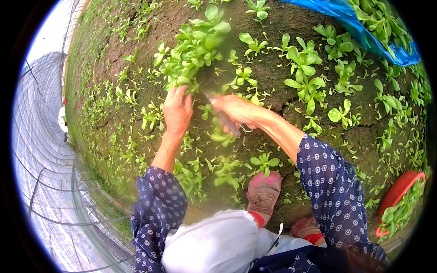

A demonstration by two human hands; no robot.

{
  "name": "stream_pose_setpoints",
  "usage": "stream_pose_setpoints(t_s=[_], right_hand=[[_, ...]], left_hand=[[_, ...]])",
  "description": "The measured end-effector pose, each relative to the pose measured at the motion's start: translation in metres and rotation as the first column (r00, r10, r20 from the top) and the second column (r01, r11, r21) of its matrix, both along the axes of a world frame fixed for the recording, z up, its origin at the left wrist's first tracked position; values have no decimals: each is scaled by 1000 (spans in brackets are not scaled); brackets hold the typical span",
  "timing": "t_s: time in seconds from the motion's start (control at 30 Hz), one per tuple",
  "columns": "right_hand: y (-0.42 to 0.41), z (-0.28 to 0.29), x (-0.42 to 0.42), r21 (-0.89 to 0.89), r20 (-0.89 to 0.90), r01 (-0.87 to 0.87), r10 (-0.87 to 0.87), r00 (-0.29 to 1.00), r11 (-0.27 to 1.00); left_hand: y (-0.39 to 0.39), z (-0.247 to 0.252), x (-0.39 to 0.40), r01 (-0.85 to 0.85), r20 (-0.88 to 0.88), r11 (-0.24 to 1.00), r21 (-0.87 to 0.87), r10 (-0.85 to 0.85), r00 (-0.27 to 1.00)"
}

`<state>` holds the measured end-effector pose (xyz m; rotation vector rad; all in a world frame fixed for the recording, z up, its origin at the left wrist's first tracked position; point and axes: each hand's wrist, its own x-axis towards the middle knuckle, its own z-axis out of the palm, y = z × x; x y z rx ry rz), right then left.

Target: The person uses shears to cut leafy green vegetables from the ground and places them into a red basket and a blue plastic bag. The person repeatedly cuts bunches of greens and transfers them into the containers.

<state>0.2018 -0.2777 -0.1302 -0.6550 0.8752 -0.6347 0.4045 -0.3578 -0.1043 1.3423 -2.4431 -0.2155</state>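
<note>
My left hand (178,111) is at the lower end of a dense row of leafy green plants (191,51), its fingertips and thumb closed on leaves there. Some of the grip is hidden behind the fingers. My right hand (235,109) holds a grey-handled cutting tool (226,121) with a wire loop near its rear end. The tool's narrow metal tip points up and left to the base of the plants, just right of my left hand. Whether its blades are apart is too blurred to tell.
A blue plastic bag (367,32) of leafy greens lies at upper right. At lower right is a red plastic basin (397,191) with greens. Small plants dot the cracked soil (269,105) around my shoes (264,196). A film-covered greenhouse wall (44,136) curves along the left.
</note>
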Motion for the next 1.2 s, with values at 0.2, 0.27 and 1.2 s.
stream_pose_setpoints(t_s=[0.2, 0.27, 1.2], right_hand=[[-3, 0, 3, -14, -20, 12, -12, 1000, 1000], [-2, 0, 3, -20, -40, 30, -31, 999, 999], [-38, -9, 26, 155, 195, 104, -133, 972, 983]], left_hand=[[0, 4, -2, 10, -24, 1000, 5, -10, 1000], [0, 5, -3, 9, -30, 1000, 26, -8, 1000], [-40, 30, -4, 71, 308, 997, 12, -71, 949]])
